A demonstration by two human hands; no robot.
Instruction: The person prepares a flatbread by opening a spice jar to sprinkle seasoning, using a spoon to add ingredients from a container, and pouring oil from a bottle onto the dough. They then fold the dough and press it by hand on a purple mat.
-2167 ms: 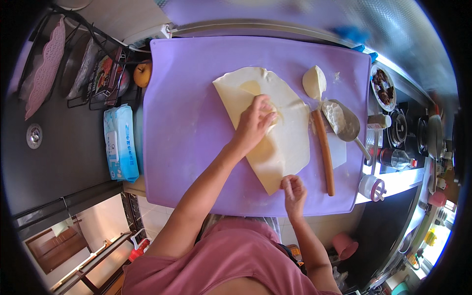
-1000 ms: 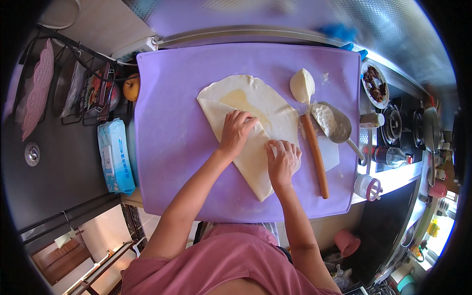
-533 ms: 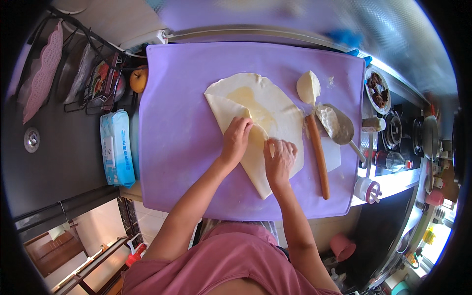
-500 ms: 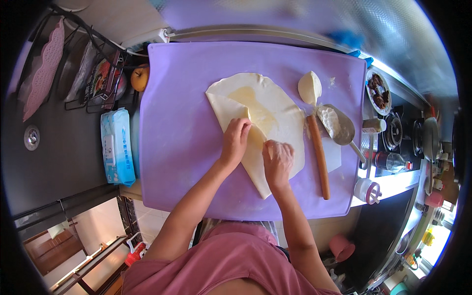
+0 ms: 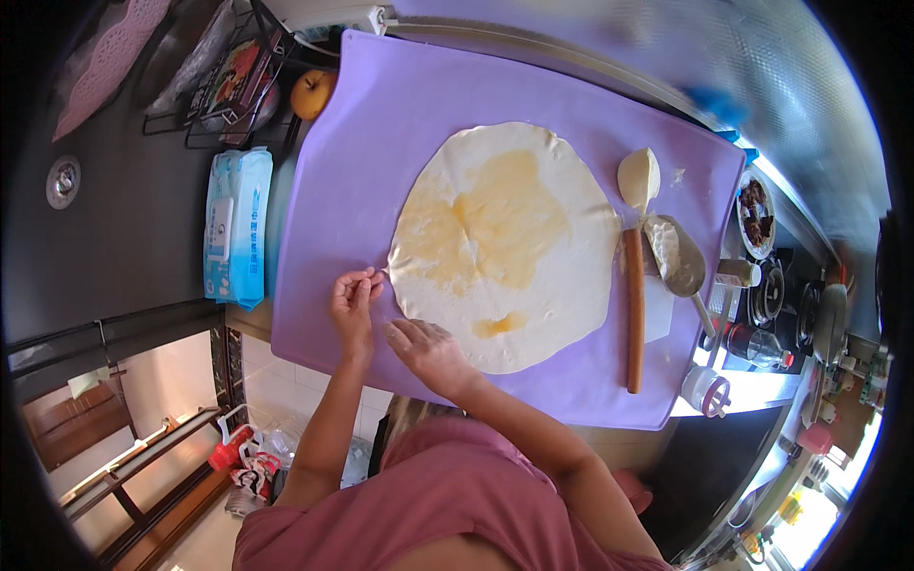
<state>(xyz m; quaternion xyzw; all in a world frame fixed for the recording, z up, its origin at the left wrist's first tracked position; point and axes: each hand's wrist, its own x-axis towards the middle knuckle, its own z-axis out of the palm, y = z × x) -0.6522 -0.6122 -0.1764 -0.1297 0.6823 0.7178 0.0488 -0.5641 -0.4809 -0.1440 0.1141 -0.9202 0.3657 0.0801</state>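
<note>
A large, round, flat dough sheet (image 5: 562, 305) lies spread on the purple mat (image 5: 324, 209), with yellowish oily patches on its upper face. My left hand (image 5: 355, 303) is at the sheet's left edge, its fingertips pinched together at a small drawn-out point of the rim. Just to its right, my right hand (image 5: 427, 354) is held beside the lower left rim. Its fingers are stretched out and nothing is in them. Right of the dough stand a wooden rolling pin (image 5: 635, 314), a pale lump of dough (image 5: 639, 178) and a metal scoop (image 5: 684, 266) of white flour.
Left of the mat lie a blue wipes pack (image 5: 238, 228) and a yellow fruit (image 5: 311, 94), near a black wire rack (image 5: 257, 124). On the right are a lidded jar (image 5: 703, 390), bottles, a plate of dark food (image 5: 757, 214) and a stove (image 5: 764, 290).
The folded-over left flap of dough has been opened out flat to the left. Both hands have moved left, off the middle of the sheet, and the view has shifted.
</note>
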